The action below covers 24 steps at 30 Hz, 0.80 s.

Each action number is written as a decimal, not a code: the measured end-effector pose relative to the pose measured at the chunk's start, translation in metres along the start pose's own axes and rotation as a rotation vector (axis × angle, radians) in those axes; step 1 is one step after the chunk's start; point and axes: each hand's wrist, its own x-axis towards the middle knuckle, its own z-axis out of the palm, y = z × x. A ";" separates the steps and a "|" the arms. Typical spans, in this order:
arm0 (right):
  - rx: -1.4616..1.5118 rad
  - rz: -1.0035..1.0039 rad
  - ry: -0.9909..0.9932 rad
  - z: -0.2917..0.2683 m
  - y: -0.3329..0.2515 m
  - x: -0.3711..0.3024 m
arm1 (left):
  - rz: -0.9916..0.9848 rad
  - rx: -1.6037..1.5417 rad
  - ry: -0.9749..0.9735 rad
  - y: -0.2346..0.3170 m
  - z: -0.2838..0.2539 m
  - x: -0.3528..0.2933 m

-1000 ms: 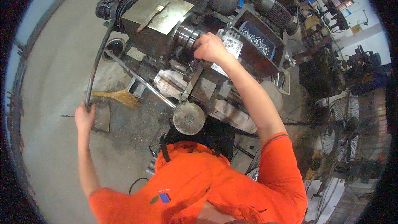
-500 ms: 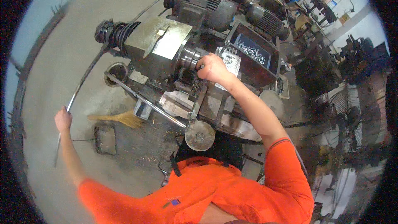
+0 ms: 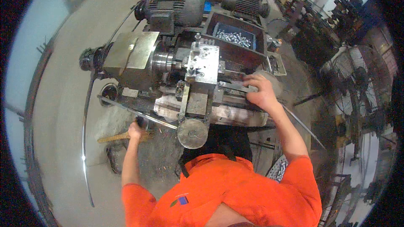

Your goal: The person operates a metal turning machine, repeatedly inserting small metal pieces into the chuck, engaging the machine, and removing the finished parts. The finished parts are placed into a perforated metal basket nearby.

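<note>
A small dark lathe-like machine stands before me, its shiny round chuck (image 3: 163, 62) facing a bright metal tool block (image 3: 203, 64). My right hand (image 3: 262, 92) grips the end of a flat metal lever (image 3: 236, 86) that reaches toward the block. My left hand (image 3: 134, 130) is low on the left, closed around something dark that I cannot make out, close to the straw broom (image 3: 113, 137). A long thin metal rod (image 3: 85, 143) hangs from the left end of the machine, away from my left hand. A shiny bar (image 3: 141, 114) slants toward a round handwheel (image 3: 192, 133).
Behind the block, a metal box (image 3: 261, 50) holds a blue tray with many small shiny parts (image 3: 233, 38). A large electric motor (image 3: 176, 10) stands at the back, another (image 3: 245, 3) beyond it. More small parts lie in a perforated container (image 3: 277, 169) beside my right elbow.
My left hand has let go of the long rod and moved right, toward the machine. My right hand has left the chuck area and now holds the flat lever. The view has shifted.
</note>
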 end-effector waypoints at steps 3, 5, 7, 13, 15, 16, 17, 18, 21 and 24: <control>-0.005 0.255 -0.050 -0.024 0.023 -0.048 | 0.093 0.429 -0.185 -0.008 -0.033 0.020; -0.082 0.268 0.015 -0.032 0.062 -0.094 | 0.143 0.581 -0.241 0.004 -0.067 0.032; -0.150 0.476 0.011 -0.041 0.092 -0.127 | 0.106 0.597 -0.226 0.013 -0.086 0.032; -0.363 1.076 -0.094 -0.073 0.187 -0.257 | -0.042 -0.080 -0.094 -0.033 -0.100 0.024; -0.708 0.818 -0.006 -0.078 0.229 -0.336 | -0.152 -0.431 -0.102 -0.037 -0.112 0.026; -0.792 0.944 -0.083 -0.078 0.236 -0.345 | -0.175 -0.676 -0.057 -0.041 -0.119 0.023; -0.760 1.007 -0.173 -0.086 0.217 -0.330 | -0.224 -0.754 -0.017 -0.032 -0.130 0.021; -0.753 1.084 -0.220 -0.082 0.219 -0.328 | -0.271 -0.831 0.024 -0.021 -0.140 0.020; -0.695 1.109 -0.314 -0.076 0.187 -0.328 | -0.361 -1.010 0.067 0.019 -0.158 0.015; -0.514 1.166 -0.280 -0.054 0.169 -0.373 | -0.378 -1.069 0.043 0.061 -0.157 0.020</control>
